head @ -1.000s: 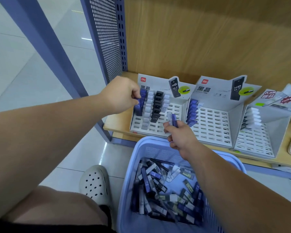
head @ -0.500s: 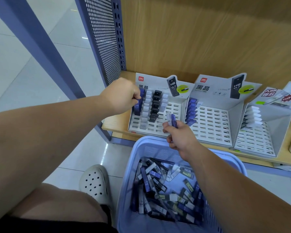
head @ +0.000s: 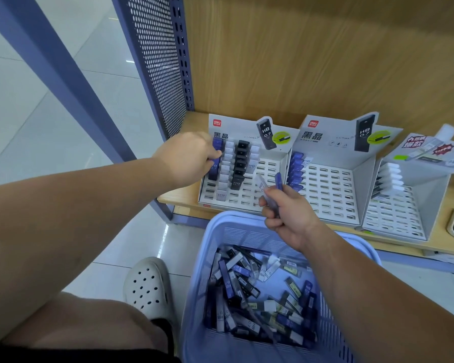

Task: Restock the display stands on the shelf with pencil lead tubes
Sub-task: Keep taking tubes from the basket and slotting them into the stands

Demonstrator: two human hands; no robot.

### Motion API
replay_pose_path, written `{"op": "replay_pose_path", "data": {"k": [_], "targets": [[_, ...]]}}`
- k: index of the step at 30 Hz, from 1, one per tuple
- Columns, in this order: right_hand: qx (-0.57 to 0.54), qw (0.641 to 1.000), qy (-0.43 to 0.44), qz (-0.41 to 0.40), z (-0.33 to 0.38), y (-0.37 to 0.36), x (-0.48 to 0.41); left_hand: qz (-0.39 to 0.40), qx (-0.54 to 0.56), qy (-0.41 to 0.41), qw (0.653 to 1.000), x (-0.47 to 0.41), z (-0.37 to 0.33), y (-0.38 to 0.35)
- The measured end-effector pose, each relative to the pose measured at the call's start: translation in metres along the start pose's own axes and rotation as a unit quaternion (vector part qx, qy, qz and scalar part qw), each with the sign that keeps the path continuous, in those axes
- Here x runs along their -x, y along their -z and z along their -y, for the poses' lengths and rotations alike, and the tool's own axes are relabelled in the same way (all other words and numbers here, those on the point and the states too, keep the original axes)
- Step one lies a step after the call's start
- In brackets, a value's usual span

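Mid-restock — the left hand (head: 186, 158) pinches a blue tube (head: 212, 172) into the first column of the left stand (head: 249, 198). The right hand (head: 290, 217), curled round two spare tubes (head: 263, 186) above the basket (head: 241, 231), likely feeds one across next.

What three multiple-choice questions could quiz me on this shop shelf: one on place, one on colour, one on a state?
1. The basket sits: A below the shelf, at its front edge; B on it; C atop a stand.
2. The tube pinched by the left hand is: A red; B blue; C green.
3. The right hand is: A open, empty; B flat on wood; C gripping two tubes.
Answers: A, its rim lies under the shelf edge; B, blue shows beneath the thumb; C, a clear and a blue tube stick up from the fist.
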State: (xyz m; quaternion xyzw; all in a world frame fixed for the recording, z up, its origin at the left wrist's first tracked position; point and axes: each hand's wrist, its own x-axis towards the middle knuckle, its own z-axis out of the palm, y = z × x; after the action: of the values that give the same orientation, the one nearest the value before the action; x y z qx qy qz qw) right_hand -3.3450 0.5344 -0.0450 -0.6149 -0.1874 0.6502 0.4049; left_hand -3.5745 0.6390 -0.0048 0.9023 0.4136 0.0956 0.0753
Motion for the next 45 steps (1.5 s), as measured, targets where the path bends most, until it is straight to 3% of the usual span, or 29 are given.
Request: {"op": "replay_pose_path", "data": {"k": [5, 9, 11, 13, 14, 20, 22, 25, 29, 34, 38, 45], "targets": [[0.052, 0.998, 0.030, 0.010, 0.006, -0.005, 0.013, 0.029, -0.035, 0.021, 0.999, 0.006, 0.000, -0.005], [0.093, 0.993, 0.070, 0.012, 0.011, -0.013, 0.021, -0.028, 0.060, 0.086, 0.994, 0.001, -0.014, 0.006], [0.095, 0.991, 0.090, 0.024, 0.017, -0.017, 0.025, -0.054, 0.223, 0.160, 0.960, -0.003, -0.031, 0.018], [0.107, 0.988, 0.109, 0.036, 0.022, -0.022, 0.029, 0.000, 0.416, 0.225, 0.881, -0.005, -0.049, 0.023], [0.109, 0.987, 0.116, 0.038, 0.025, -0.025, 0.031, 0.027, 0.459, 0.232, 0.857, -0.004, -0.055, 0.023], [0.131, 0.980, 0.147, 0.008, 0.034, -0.024, 0.029, 0.044, 0.520, 0.236, 0.820, -0.004, -0.064, 0.022], [0.135, 0.976, 0.168, -0.009, 0.039, -0.022, 0.029, 0.060, 0.515, 0.227, 0.824, -0.004, -0.067, 0.023], [0.112, 0.971, 0.212, -0.016, 0.051, -0.022, 0.030, 0.081, 0.466, 0.191, 0.860, -0.004, -0.071, 0.023], [0.198, 0.946, 0.256, -0.011, 0.063, -0.025, 0.027, 0.071, 0.407, 0.180, 0.893, -0.006, -0.069, 0.022], [0.300, 0.905, 0.282, -0.110, 0.070, -0.008, 0.003, 0.050, 0.154, 0.148, 0.976, -0.005, -0.035, 0.017], [0.373, 0.865, 0.311, -0.127, 0.064, -0.002, -0.015, 0.119, 0.093, 0.138, 0.979, 0.006, -0.018, 0.001], [0.459, 0.792, 0.388, -0.110, 0.055, -0.009, -0.031, 0.115, 0.079, 0.136, 0.981, 0.006, -0.016, -0.003]]}}
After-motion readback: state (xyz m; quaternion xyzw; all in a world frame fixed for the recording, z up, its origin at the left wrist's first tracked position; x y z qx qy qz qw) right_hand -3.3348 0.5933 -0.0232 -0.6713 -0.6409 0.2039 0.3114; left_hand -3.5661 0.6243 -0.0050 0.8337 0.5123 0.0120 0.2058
